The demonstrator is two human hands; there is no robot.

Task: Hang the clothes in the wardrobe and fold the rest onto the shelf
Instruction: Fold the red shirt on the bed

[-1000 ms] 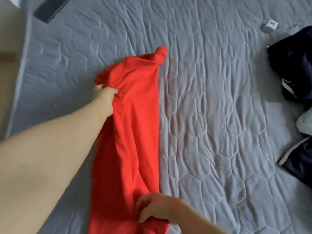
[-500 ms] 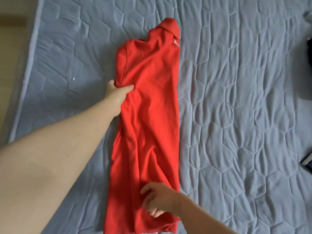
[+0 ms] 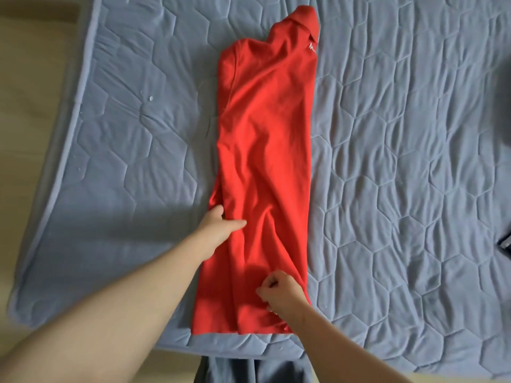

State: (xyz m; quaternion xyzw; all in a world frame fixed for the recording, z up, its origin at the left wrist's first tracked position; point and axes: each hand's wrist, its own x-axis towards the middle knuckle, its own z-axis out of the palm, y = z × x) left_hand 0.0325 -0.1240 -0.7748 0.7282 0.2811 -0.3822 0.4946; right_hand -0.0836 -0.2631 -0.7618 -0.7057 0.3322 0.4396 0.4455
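Shirt: red fabric polo shirt (image 3: 265,161), folded lengthwise, flat on blue quilted mattress (image 3: 401,161).
Left hand (image 3: 221,225): arm outstretched, pinches shirt's left edge, thumb on top.
Right hand (image 3: 282,295): curled near hem; hold unclear.

Blue-grey quilted bed cover (image 3: 401,161) with stitched hexagon pattern, lightly wrinkled, filling most of the view. Rounded piped border along the left and near sides. Pale beige floor (image 3: 33,78) beyond the left edge. Tiny white specks (image 3: 150,98) on the quilting. Small dark object (image 3: 506,241) cut off at the right. Soft light, broad dim shadows.
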